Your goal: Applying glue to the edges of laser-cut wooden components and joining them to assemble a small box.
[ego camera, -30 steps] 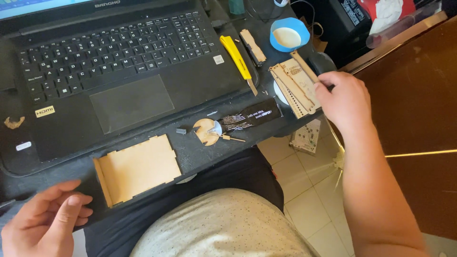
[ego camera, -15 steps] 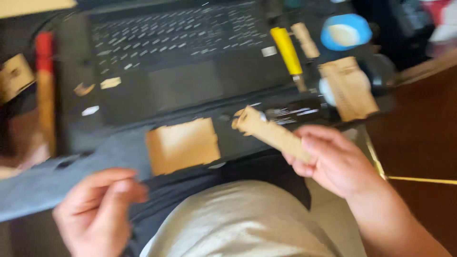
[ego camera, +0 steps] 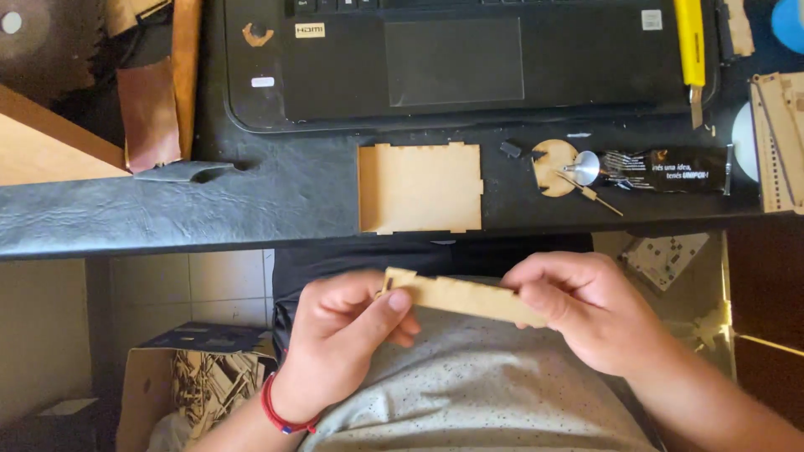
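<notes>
We hold a thin notched plywood strip [ego camera: 463,295] — long axis left to right — left hand [ego camera: 343,335] and right hand [ego camera: 586,310] pinching its ends; the square plywood panel [ego camera: 420,186] lies just beyond.

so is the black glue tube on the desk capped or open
Open, it seems: the black glue tube lies flat on the desk, its silver neck bare with no cap on it, resting on a round wooden disc.
</notes>
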